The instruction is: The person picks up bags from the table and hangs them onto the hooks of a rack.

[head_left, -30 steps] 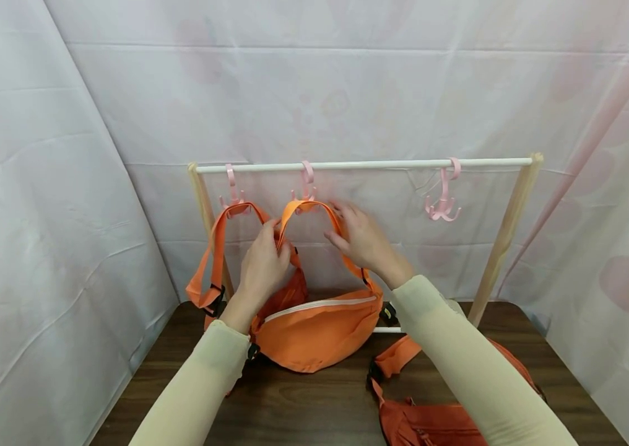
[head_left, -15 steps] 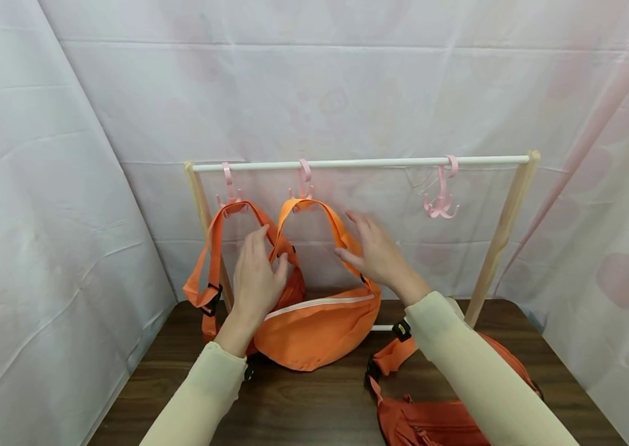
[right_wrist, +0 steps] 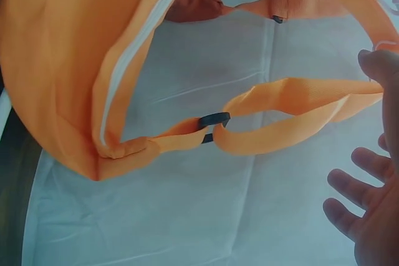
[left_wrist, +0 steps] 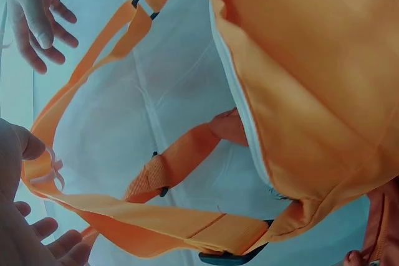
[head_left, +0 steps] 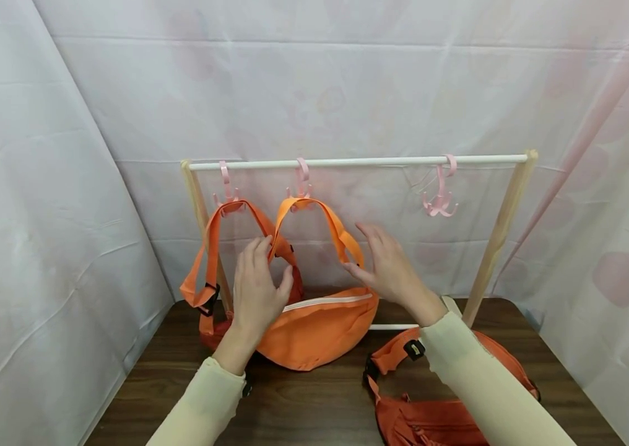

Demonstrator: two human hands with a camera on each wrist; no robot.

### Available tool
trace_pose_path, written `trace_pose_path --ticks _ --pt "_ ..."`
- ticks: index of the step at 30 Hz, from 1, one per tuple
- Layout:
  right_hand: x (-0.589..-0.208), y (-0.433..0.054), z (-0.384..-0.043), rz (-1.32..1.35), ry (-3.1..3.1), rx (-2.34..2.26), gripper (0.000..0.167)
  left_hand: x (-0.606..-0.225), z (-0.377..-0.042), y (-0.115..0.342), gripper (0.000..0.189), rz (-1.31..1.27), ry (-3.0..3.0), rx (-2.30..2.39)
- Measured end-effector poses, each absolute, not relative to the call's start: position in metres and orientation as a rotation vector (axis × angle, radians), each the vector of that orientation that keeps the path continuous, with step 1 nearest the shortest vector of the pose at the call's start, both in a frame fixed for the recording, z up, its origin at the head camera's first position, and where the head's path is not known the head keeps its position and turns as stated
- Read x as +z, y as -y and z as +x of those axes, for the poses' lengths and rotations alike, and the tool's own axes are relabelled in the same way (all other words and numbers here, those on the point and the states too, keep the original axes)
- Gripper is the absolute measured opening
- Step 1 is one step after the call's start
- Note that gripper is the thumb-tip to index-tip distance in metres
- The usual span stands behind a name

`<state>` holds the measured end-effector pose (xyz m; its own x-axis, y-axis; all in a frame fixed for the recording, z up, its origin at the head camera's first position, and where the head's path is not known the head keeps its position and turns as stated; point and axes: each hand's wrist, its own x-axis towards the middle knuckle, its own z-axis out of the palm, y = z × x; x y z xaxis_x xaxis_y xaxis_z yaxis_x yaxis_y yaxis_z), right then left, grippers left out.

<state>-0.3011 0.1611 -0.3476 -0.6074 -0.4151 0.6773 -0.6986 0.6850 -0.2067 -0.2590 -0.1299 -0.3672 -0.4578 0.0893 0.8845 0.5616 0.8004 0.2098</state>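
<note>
A bright orange waist bag (head_left: 320,331) with a white zipper hangs by its strap (head_left: 328,217) from the middle pink hook (head_left: 301,179). My left hand (head_left: 259,285) is beside the strap's left side, fingers spread and relaxed. On the other side my right hand (head_left: 392,263) stands with loose fingers and thumb apart, holding nothing. In the left wrist view the strap loop (left_wrist: 106,48) runs between both hands, with a black slider on it. Behind, a darker orange waist bag (head_left: 294,279) hangs from the left pink hook (head_left: 226,183), partly hidden by the front bag and my left hand.
The rack has a white rail (head_left: 370,162) and wooden posts (head_left: 498,241). A third pink hook (head_left: 440,192) hangs bare at the right. A rust-red waist bag (head_left: 426,415) lies on the dark wooden table (head_left: 303,402), partly under my right forearm. Pale curtains stand behind.
My left hand has let go of the strap and drawn back and down. The right hand has moved right and down from the strap. The orange bag stays hanging on the middle hook.
</note>
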Motion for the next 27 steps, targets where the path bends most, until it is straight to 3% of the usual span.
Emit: trace_pose_path --ticks 27 --pt "-0.390 -0.214 -0.261 0.718 2.417 0.543 0.085 -0.412 -0.240 0.102 0.066 -0.652 2.004 -0.639"
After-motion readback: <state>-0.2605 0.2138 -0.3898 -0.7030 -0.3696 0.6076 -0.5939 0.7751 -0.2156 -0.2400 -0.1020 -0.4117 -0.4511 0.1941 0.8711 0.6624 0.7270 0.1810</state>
